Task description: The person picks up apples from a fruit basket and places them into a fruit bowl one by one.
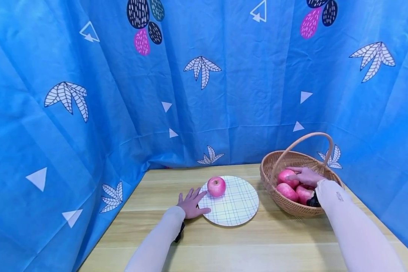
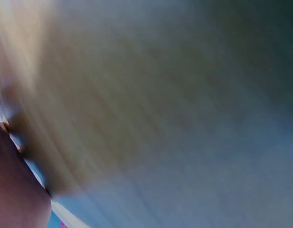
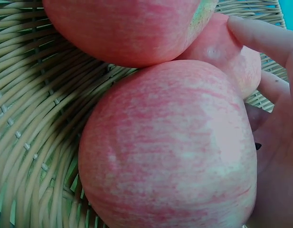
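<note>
Left hand (image 1: 191, 206) is spread out loose at the left edge of the checked plate (image 1: 236, 207), thumb over the rim, and there's one apple (image 1: 216, 187) sitting on it. Right hand (image 1: 307, 176) is in the wicker basket (image 1: 292, 207) on the table (image 1: 217, 251), fingers curled round the back apple (image 1: 284, 177), two more apples (image 1: 287, 192) right there.

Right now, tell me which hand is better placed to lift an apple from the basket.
Probably the right hand: it reaches inside the wicker basket, touching an apple. The left hand lies spread at the edge of the checked plate, away from the basket.
</note>
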Demonstrator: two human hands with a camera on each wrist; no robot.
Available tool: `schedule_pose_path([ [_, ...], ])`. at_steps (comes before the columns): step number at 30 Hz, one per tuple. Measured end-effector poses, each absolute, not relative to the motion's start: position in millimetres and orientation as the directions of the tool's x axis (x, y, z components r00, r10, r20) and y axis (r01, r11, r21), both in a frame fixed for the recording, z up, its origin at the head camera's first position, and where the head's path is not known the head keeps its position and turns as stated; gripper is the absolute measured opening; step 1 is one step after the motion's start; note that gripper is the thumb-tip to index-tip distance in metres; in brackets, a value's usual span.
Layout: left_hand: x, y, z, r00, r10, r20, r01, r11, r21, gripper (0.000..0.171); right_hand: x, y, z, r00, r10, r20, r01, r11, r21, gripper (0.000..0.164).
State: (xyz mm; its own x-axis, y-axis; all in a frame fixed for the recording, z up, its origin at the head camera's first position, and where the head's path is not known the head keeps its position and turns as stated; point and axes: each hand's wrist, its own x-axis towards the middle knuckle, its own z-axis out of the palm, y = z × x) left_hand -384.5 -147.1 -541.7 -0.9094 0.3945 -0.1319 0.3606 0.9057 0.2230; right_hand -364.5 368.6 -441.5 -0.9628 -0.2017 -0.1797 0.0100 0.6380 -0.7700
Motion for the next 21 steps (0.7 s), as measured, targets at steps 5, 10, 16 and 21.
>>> schedule_pose_path([
  [5,-384.2,-147.1,-540.3,-0.909,0.394,-0.135,0.362,0.908,0.213,0.098,-365.3,367.9,-440.8,-0.956,-0.210,-0.206,0.021,0.649,-0.760,0.078],
  [10,-383.8,-146.6,-538.7,-0.909,0.391,-0.142,0.359,0.910,0.208,0.098,-368.0,367.9,-440.3,-0.953,-0.220,-0.210,0.010,0.669,-0.743,0.079],
  [16,-382.7,-145.7,-536.4,-0.909,0.392,-0.145,0.360,0.910,0.205,0.097,-369.4,368.8,-441.6,-0.945,-0.245,-0.215,0.003,0.653,-0.758,0.082],
  [21,-382.9,-146.4,-536.7,-0.907,0.397,-0.139,0.366,0.908,0.205,0.096,-373.3,369.9,-445.5,-0.955,-0.238,-0.175,-0.033,0.676,-0.736,0.083],
])
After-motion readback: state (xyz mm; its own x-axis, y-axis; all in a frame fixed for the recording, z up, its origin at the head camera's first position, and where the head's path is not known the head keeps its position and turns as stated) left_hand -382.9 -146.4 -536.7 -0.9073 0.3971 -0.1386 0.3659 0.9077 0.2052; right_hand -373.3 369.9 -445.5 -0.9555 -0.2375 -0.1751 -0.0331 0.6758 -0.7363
